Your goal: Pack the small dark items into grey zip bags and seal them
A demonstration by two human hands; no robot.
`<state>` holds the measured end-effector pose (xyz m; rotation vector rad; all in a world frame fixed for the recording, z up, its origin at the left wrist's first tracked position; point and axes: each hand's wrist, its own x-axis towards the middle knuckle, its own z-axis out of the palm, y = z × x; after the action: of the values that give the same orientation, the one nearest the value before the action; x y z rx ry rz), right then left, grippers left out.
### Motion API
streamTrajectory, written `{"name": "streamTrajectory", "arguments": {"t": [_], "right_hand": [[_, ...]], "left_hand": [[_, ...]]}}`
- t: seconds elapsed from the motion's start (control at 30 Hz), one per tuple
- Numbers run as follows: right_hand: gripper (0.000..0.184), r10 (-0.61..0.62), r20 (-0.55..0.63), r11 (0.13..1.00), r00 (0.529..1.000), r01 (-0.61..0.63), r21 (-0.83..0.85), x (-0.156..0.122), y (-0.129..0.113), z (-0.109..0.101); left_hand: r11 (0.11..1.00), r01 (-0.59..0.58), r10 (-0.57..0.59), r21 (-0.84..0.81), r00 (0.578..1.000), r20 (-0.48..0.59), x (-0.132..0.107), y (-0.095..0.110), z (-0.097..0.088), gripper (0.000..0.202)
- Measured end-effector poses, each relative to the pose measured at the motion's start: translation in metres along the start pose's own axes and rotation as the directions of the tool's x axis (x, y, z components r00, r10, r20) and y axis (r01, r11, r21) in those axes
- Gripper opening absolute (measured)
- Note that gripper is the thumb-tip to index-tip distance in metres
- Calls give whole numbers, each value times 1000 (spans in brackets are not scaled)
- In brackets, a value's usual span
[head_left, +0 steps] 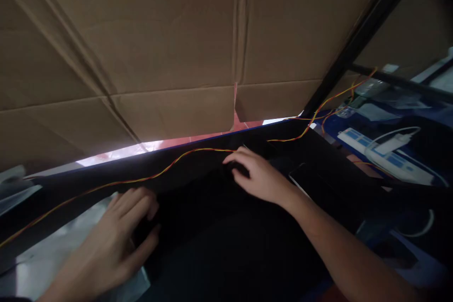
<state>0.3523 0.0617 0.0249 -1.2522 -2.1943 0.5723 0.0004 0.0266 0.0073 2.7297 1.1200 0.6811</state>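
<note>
Ahead, a cardboard sheet [170, 33] stands beyond the twisted wire [198, 149].

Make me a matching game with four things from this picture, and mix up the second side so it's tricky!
Things:
1. twisted cord
2. power strip
3. cardboard
4. left hand

Colours and places:
A. white and blue, off to the right
B. in front of the pale sheet, as the camera sees it
C. red and yellow
D. brown, filling much of the top

Right pairs: 1-C, 2-A, 3-D, 4-B
</note>
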Motion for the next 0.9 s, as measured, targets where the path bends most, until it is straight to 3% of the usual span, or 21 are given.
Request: {"name": "streamTrajectory", "arguments": {"t": [0.07, 0.13, 0.2, 0.27, 0.33, 0.4, 0.47, 0.57, 0.63, 0.67, 0.73, 0.77, 0.8, 0.83, 0.9], "right_hand": [[41, 43, -158, 995, 986, -57, -83, -2, 10, -8], [51, 65, -292, 943, 954, -154, -295, -2, 19, -13], [56, 28, -406, 861, 913, -229, -454, -2, 22, -13], [48, -63, -422, 867, 904, -161, -472, -2, 16, -9], [31, -126, -267, 938, 955, 27, -345, -3, 5, -2], [11, -129, -11, 975, 992, 124, -185, -4, -7, 6], [12, -81, 187, 985, 979, 107, -133, -5, -13, 10], [24, -66, 344, 994, 937, 93, -63, -7, -16, 5], [29, -42, 505, 998, 862, 10, 66, -10, -17, -5], [33, -10, 613, 990, 790, -77, 115, -12, -18, -10], [38, 41, 803, 950, 594, -272, 153, -15, -21, -18], [38, 49, 843, 926, 535, -340, 162, -16, -23, -21], [36, 52, 836, 913, 546, -366, 182, -16, -24, -22], [34, 53, 782, 917, 621, -340, 208, -16, -24, -22], [26, 37, 584, 966, 811, -178, 186, -14, -23, -18]], "left_hand": [[1000, 15, -15, 0, 1000, -19, 3, 7, -4, 33], [1000, -11, 11, -5, 996, 88, 6, 13, -6, 53], [998, -46, 52, -34, 974, 221, 8, 17, -5, 48], [996, -54, 70, -65, 955, 290, 10, 19, -2, 28], [996, -27, 51, -83, 952, 303, 11, 20, -1, 21], [992, 32, 5, -119, 954, 301, 11, 22, -1, 22], [976, 104, -38, -193, 947, 319, 8, 24, -3, 22], [905, 193, -62, -379, 941, 331, 1, 29, -12, 23], [777, 247, -40, -579, 937, 346, -6, 33, -20, 32], [673, 287, -10, -681, 925, 380, -10, 35, -23, 36], [442, 412, 64, -797, 872, 486, -14, 40, -27, 42], [369, 484, 92, -793, 830, 549, -14, 42, -27, 42], [353, 538, 86, -765, 796, 599, -13, 44, -26, 40], [398, 563, 43, -725, 778, 627, -10, 45, -23, 37], [614, 503, -73, -608, 804, 591, -4, 44, -14, 30]]}}
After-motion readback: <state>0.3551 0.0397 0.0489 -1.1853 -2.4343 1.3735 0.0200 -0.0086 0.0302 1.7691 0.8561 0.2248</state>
